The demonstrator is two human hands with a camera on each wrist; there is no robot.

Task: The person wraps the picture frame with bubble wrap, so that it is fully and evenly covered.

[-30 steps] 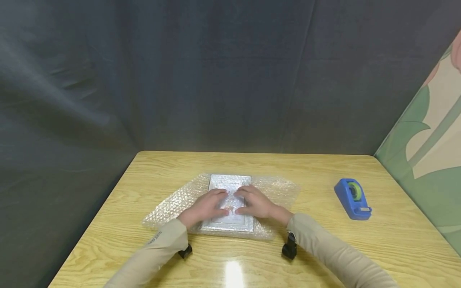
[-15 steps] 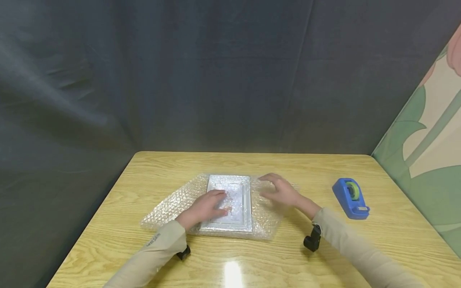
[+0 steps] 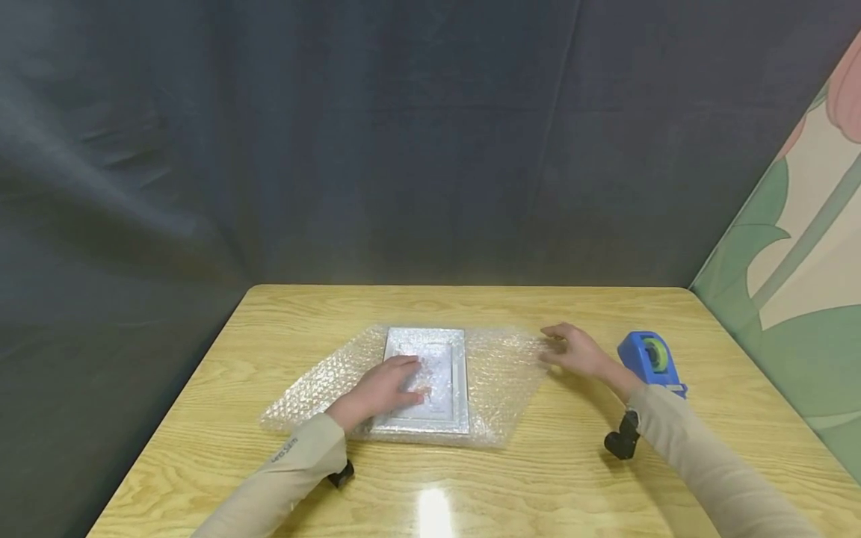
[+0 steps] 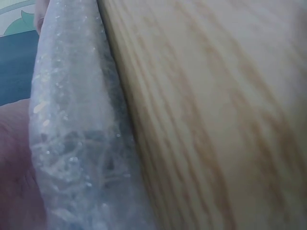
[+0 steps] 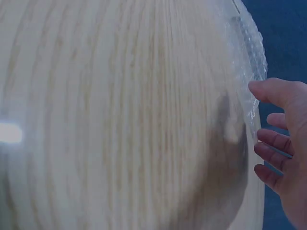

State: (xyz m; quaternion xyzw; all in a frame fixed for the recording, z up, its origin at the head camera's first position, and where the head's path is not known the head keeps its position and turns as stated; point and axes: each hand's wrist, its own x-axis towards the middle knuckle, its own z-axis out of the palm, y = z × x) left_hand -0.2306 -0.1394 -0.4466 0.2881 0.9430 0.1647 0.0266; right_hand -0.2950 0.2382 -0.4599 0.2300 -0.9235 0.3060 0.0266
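Note:
A silver-white picture frame (image 3: 459,381) lies flat on the wooden table, with clear bubble wrap (image 3: 504,381) spread out to its left and right. My left hand (image 3: 383,385) rests on the frame, fingers pointing right. The left wrist view shows the wrapped near edge in bubble wrap (image 4: 76,120) close up, beside part of that hand (image 4: 19,167). My right hand (image 3: 577,351) is at the right end of the wrap, its fingertips right at the edge. In the right wrist view the fingers of this hand (image 5: 292,139) are loosely bent and spread, with nothing between them.
A blue tape dispenser (image 3: 639,353) with a green-yellow roll stands on the right of the table (image 3: 471,493), partly behind my right forearm. A dark curtain (image 3: 417,149) hangs behind the table. A flower-patterned panel (image 3: 800,284) is on the right.
My right hand has left the picture frame and moved right, across the bubble wrap to its right end. My left hand has stayed on the frame.

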